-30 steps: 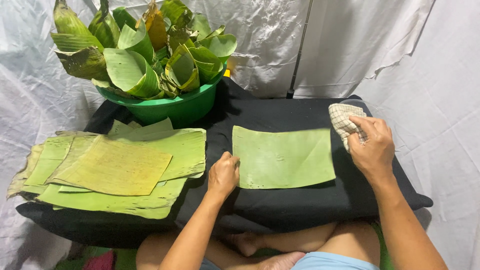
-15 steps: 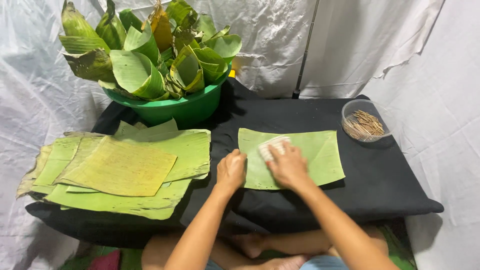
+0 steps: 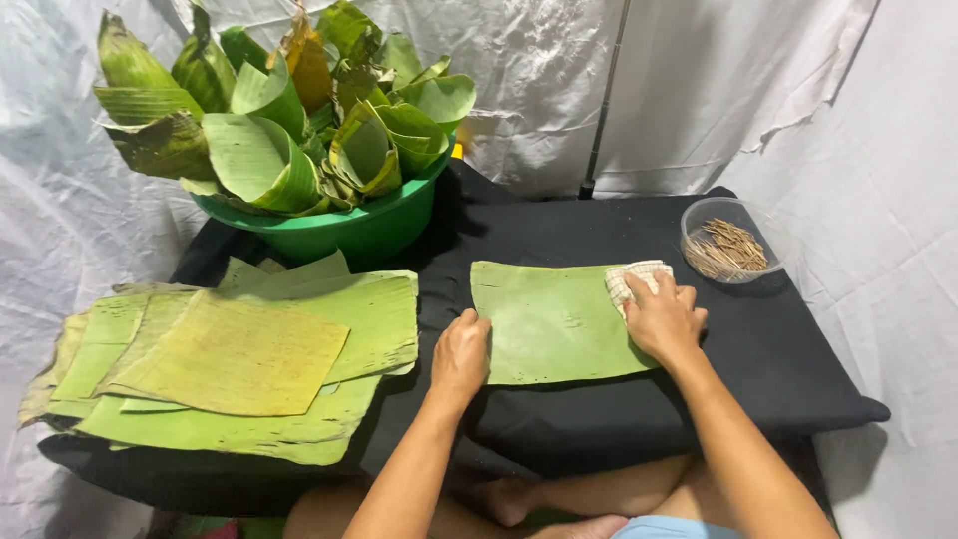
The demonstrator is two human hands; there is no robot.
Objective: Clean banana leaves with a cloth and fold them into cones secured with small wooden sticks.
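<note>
Your left hand (image 3: 461,351) lies flat, palm down, on the near-left edge of 1 cut banana leaf piece (image 3: 554,321), pinning it to the black cloth-covered table (image 3: 778,349). Its fingers rest together on the leaf and grip nothing. Your right hand (image 3: 664,319) is closed over a pale checked cloth (image 3: 633,279) and presses it onto the leaf's far-right corner; the cloth shows just beyond your fingertips.

The leaf piece sits at the middle of the table, lying flat, its long side running left to right. From where the cloth sits, I judge the wipe to be at the right end of the leaf. I cannot tell from this view how much of the surface has been covered, since no wet or dull band is clear.

To the left, a stack of flat leaf pieces (image 3: 239,359) lies apart from the working leaf, several layers deep, the top one yellowish. At the far left, a green basin (image 3: 339,225) holds many rolled and folded leaves (image 3: 269,130). At the far right, a clear bowl (image 3: 699,232) holds thin brown sticks (image 3: 728,250), untouched, just beyond your right hand.

Whether the stack is finished stock or waiting stock is not evident.
</note>
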